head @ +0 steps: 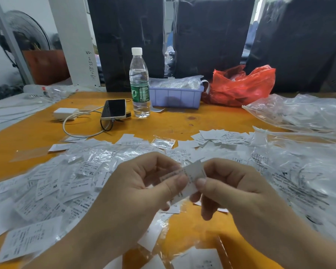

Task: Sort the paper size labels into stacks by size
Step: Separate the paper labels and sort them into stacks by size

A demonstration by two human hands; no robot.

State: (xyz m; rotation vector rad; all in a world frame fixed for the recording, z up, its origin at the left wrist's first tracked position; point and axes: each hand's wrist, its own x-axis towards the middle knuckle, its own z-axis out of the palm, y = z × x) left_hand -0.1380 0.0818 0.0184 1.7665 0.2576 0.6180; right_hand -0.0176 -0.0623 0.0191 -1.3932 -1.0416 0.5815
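Nearest the camera, the left hand (144, 183) and the right hand (231, 189) meet above the orange table (182, 123), both curled around a few small white paper labels (188, 177): thumb and forefinger of each hand pinch the thin, flat slips from opposite ends, the other fingers folded loosely beneath. The print on the held slips is too blurred to read. Under and around the hands the smooth tabletop is strewn with loose labels (47, 191), rectangular white slips with black print, some showing M, S or XL, mixed with crinkled clear plastic sleeves (113, 154). Beyond the hands, a loose heap of labels (219, 137) lies on the table, and right of that spreads a glossy, wrinkled mass of clear plastic bags (303, 113). Farther back from the hands, left of centre, a dark-screened phone (114, 109) rests on a small block with a cable looping to a white charger (65, 113). Just right of the phone stands a clear ribbed water bottle (139, 84) with a white cap and green wrapper. Behind the bottle sits a lavender plastic bin (176, 97) filled with bagged items, a crumpled red plastic bag (241, 86) beside it. Farthest off, tall bundles wrapped in black plastic (211, 35) stand behind the table.
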